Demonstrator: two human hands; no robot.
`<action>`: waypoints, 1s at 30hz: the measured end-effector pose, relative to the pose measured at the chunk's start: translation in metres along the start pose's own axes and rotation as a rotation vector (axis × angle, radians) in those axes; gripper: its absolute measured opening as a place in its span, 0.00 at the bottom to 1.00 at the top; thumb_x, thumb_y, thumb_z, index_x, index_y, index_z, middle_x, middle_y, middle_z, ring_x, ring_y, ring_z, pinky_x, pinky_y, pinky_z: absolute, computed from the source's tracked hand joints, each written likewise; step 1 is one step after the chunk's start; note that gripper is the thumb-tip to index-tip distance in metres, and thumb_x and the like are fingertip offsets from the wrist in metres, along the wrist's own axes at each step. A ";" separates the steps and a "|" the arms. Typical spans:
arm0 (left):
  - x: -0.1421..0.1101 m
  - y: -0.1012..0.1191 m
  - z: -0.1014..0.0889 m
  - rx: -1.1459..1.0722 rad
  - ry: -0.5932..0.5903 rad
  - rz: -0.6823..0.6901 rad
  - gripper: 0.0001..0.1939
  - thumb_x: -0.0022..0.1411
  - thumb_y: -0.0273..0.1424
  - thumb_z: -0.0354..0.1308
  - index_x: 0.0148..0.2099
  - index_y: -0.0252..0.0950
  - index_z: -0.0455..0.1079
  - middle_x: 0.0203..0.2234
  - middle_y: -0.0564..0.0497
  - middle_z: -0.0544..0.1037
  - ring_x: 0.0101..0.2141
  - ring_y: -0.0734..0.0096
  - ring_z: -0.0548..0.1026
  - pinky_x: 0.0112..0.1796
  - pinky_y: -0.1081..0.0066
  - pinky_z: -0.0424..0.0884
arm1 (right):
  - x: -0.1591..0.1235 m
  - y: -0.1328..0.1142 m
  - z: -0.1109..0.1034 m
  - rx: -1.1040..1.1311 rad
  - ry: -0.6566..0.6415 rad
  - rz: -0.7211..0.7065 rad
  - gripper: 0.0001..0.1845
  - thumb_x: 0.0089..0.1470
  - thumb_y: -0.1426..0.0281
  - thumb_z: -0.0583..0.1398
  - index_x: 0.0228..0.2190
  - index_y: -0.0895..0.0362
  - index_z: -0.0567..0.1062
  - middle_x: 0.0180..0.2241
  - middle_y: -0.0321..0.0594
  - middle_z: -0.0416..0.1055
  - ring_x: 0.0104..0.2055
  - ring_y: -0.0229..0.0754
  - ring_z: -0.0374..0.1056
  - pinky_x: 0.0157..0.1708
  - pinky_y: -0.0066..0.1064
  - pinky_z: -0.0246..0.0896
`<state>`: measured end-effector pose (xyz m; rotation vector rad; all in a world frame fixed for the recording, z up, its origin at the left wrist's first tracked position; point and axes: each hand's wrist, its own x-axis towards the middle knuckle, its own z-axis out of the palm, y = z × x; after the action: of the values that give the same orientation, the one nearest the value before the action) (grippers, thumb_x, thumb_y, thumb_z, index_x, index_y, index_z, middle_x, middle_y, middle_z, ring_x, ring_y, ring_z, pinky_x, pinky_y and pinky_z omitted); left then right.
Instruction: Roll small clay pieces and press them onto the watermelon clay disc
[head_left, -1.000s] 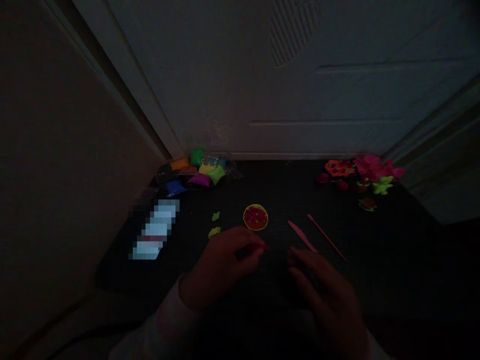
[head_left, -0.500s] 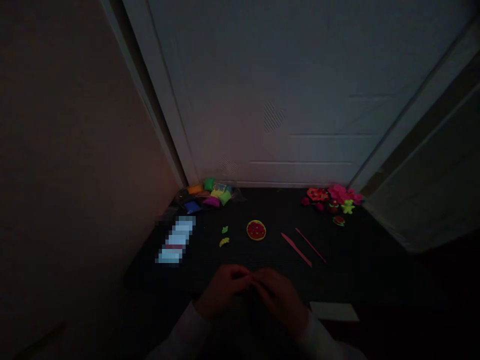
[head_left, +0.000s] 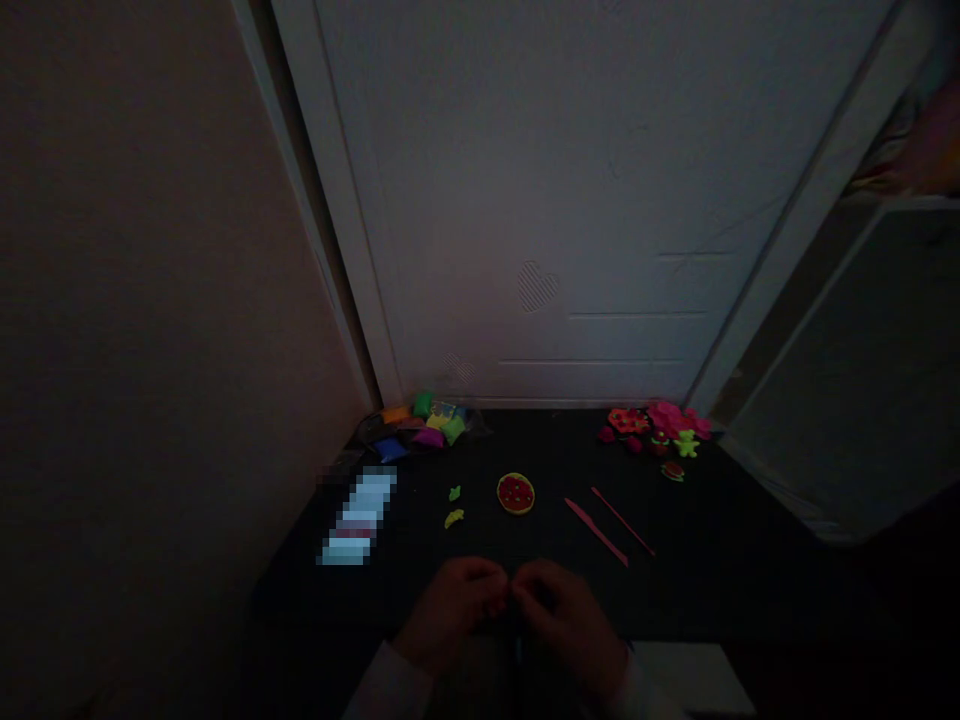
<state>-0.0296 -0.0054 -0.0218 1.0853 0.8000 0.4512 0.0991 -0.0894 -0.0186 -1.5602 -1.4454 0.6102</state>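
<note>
The scene is very dark. My left hand [head_left: 454, 610] and my right hand [head_left: 566, 620] meet fingertip to fingertip low in the view, fingers curled in a pinch; what they hold between them is too dim to make out. In front of them on the black mat [head_left: 720, 560] lies a round red clay disc with a yellow rim [head_left: 515, 493]. Two thin pink modelling tools [head_left: 607, 522] lie to its right. Two small yellow-green clay bits [head_left: 454, 507] lie to its left.
Small bags of coloured clay [head_left: 420, 425] are heaped at the back left by a white door [head_left: 570, 200]. Pink, red and green clay figures [head_left: 656, 430] sit at the back right. A pale blurred packet [head_left: 356, 518] lies at the left. A wall closes the left side.
My hands came together from apart and drew back toward me. The view tilted up, so the mat and its objects sit lower and farther off.
</note>
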 end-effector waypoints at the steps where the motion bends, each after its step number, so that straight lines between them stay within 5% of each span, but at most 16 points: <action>1: 0.001 0.003 -0.005 0.077 0.032 0.038 0.10 0.44 0.34 0.59 0.25 0.30 0.69 0.17 0.55 0.67 0.22 0.77 0.63 0.26 0.75 0.58 | 0.000 0.000 -0.004 0.074 0.012 0.054 0.10 0.49 0.65 0.53 0.23 0.57 0.69 0.22 0.36 0.67 0.25 0.36 0.63 0.25 0.27 0.59; 5: 0.008 0.029 -0.032 0.325 0.268 0.194 0.14 0.48 0.39 0.56 0.31 0.31 0.69 0.20 0.54 0.70 0.24 0.75 0.66 0.26 0.74 0.61 | 0.001 0.006 -0.023 0.269 0.104 0.180 0.12 0.47 0.61 0.54 0.23 0.57 0.68 0.21 0.35 0.66 0.26 0.39 0.64 0.26 0.29 0.59; 10: 0.033 0.060 -0.050 0.573 0.436 0.436 0.17 0.50 0.39 0.53 0.37 0.30 0.68 0.31 0.46 0.75 0.33 0.67 0.72 0.33 0.70 0.66 | 0.013 0.027 -0.028 0.192 0.218 0.204 0.11 0.42 0.60 0.58 0.22 0.56 0.68 0.21 0.35 0.67 0.26 0.40 0.65 0.27 0.30 0.60; 21: 0.116 0.052 -0.042 0.903 0.361 0.591 0.06 0.47 0.27 0.56 0.30 0.35 0.72 0.29 0.49 0.75 0.34 0.66 0.71 0.39 0.67 0.64 | 0.016 0.044 -0.015 0.177 0.192 0.242 0.20 0.48 0.57 0.51 0.37 0.57 0.72 0.29 0.40 0.71 0.32 0.41 0.66 0.33 0.30 0.60; 30: 0.119 0.041 -0.050 1.080 0.341 0.626 0.10 0.52 0.30 0.53 0.36 0.36 0.71 0.34 0.48 0.75 0.39 0.66 0.69 0.43 0.66 0.62 | 0.016 0.037 -0.017 0.114 0.149 0.273 0.12 0.43 0.61 0.57 0.19 0.57 0.68 0.19 0.33 0.64 0.23 0.36 0.60 0.23 0.26 0.53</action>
<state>0.0110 0.1227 -0.0382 2.3393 1.0216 0.7703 0.1354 -0.0758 -0.0388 -1.6872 -1.0777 0.7060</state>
